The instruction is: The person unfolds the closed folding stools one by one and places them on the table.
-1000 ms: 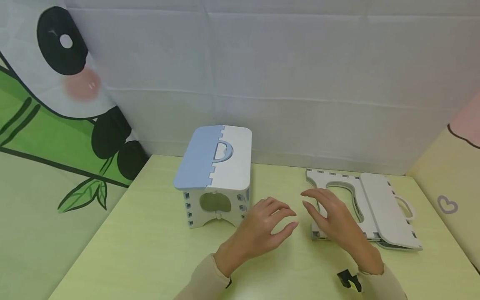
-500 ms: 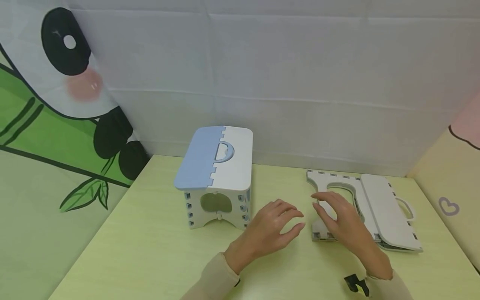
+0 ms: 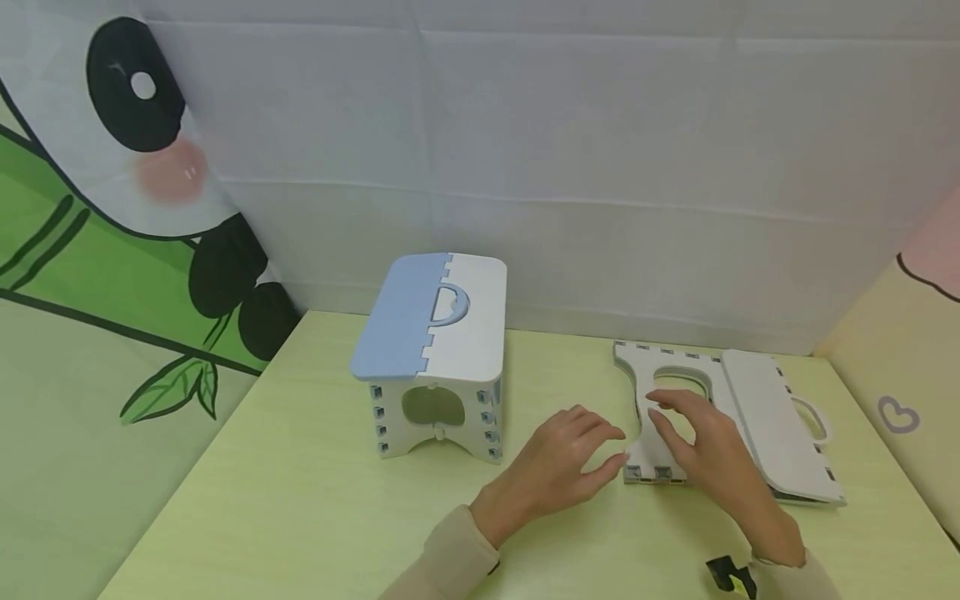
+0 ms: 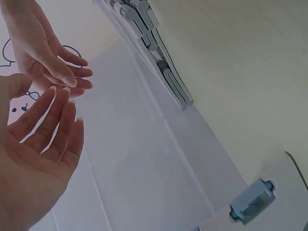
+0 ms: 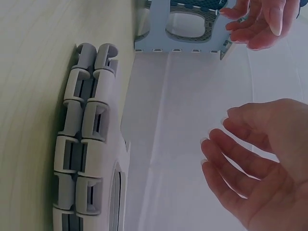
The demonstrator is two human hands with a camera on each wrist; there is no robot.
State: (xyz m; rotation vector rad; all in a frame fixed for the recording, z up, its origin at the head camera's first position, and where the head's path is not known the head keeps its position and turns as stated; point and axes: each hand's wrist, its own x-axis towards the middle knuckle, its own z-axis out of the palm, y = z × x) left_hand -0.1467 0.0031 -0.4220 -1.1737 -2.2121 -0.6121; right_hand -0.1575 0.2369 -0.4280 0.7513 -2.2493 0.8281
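Note:
A folding step stool, half blue and half white on top, stands unfolded at the left. To its right lies a white folding stool, folded flat, its loop handle pointing right. My left hand hovers between the two stools, fingers loosely bent and holding nothing. Above the left part of the folded stool is my right hand, thumb and fingers apart. In the right wrist view my right hand is clear of the stool's hinged edge. Both palms face each other in the left wrist view.
Both stools are on a pale yellow-green table. Behind it hangs a creased white cloth. A panda print covers the left side, and a cream panel with a heart borders the right.
Both hands have drifted to the right, the right hand moving further over the folded stool. Neither has taken hold of anything, and the stools stay in place.

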